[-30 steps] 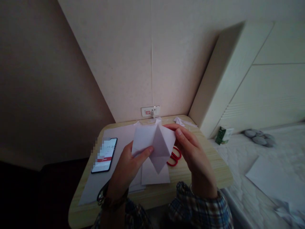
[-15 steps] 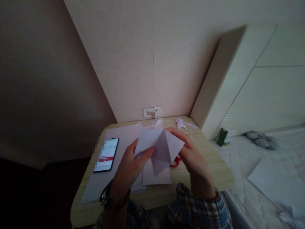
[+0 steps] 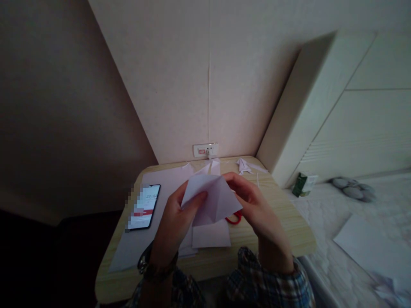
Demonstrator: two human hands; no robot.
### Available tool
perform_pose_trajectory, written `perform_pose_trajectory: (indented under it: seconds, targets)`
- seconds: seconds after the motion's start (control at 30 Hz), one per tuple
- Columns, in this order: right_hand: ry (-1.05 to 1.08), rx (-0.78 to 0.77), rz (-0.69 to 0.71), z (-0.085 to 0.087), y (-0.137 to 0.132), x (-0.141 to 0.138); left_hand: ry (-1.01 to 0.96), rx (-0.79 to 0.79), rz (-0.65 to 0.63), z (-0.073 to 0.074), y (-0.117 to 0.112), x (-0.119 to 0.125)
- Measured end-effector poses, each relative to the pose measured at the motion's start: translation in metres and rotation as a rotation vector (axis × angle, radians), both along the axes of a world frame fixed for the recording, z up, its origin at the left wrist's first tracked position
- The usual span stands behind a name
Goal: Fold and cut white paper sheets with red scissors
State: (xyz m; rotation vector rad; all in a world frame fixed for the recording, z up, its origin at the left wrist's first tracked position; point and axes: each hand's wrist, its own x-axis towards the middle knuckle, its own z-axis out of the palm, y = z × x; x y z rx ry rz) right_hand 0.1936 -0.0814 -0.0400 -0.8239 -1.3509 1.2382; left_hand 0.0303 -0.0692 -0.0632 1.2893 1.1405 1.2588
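A creased white sheet of paper (image 3: 210, 201) is held up above the table between both hands, its folds partly spread. My left hand (image 3: 180, 214) pinches its left side, thumb on top and fingers underneath out of sight. At the right edge, my right hand (image 3: 252, 203) has its fingers bent round behind the paper, thumb close to the right corner. Beneath lies another white paper piece (image 3: 211, 236). Red scissor-like handles (image 3: 234, 218) show partly under the held sheet.
On the wooden table (image 3: 282, 226) a phone (image 3: 144, 207) rests on larger white sheets (image 3: 125, 252). A small folded paper figure (image 3: 244, 166) and paper strips are at the back. A wall socket (image 3: 205, 150) is behind; right, a bed holds a green-white box (image 3: 304, 184) and paper (image 3: 369, 248).
The held paper has turned and its folds have opened wider, with its lower point lifted. My right hand has shifted slightly; my left hand keeps its pinch.
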Motion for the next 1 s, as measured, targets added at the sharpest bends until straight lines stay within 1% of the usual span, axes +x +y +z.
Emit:
perform_pose_trajectory:
  seconds: [0.17, 0.27, 0.33, 0.4, 0.5, 0.57, 0.67, 0.73, 0.83, 0.9, 1.0]
  targets:
    - [0.03, -0.006, -0.005, -0.003, 0.0, 0.002, -0.06, -0.028, 0.017, 0.001, 0.0, 0.0]
    - [0.068, 0.01, 0.009, -0.006, 0.001, 0.005, -0.052, -0.075, 0.075, 0.003, -0.001, -0.001]
    - [0.07, 0.019, -0.017, -0.009, 0.002, 0.007, -0.042, -0.108, 0.114, 0.003, -0.002, -0.002]
    - [0.08, 0.015, -0.066, -0.011, 0.003, 0.008, -0.046, -0.122, 0.109, 0.003, -0.002, -0.001]
    - [0.115, -0.01, -0.129, -0.016, 0.005, 0.008, -0.023, -0.077, 0.047, 0.005, -0.002, 0.001]
    - [0.131, -0.042, -0.146, -0.019, 0.006, 0.007, 0.03, -0.025, 0.021, 0.008, -0.003, 0.003]
    - [0.132, -0.097, -0.15, -0.023, 0.007, 0.008, 0.126, 0.024, 0.039, 0.01, -0.004, 0.003]
    - [0.093, -0.066, -0.179, -0.023, 0.006, 0.01, 0.174, 0.036, 0.061, 0.01, -0.003, 0.002]
    - [0.022, 0.04, -0.247, -0.021, 0.004, 0.015, 0.216, 0.049, 0.087, 0.008, -0.002, 0.001]
    - [-0.031, 0.095, -0.227, -0.017, 0.003, 0.018, 0.226, 0.052, 0.091, 0.008, -0.002, 0.001]
    - [-0.181, 0.167, -0.151, -0.011, 0.003, 0.022, 0.269, 0.061, 0.06, 0.009, -0.001, 0.0]
